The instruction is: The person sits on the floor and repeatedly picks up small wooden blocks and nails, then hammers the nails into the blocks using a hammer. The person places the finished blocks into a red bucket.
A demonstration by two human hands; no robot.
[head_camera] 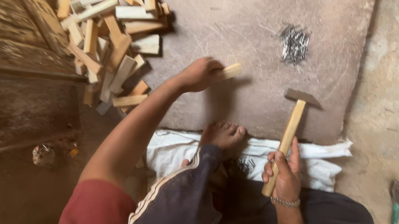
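Two holds noted: your right hand (283, 174) grips the top-heavy hammer (290, 130) low on its wooden handle, while your left hand (198, 74) clasps a light, stiff wood block (230, 71) on the slab (249, 27).

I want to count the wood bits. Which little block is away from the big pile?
The small wood block in the left hand. It lies alone on the grey board, right of the pile of wood blocks.
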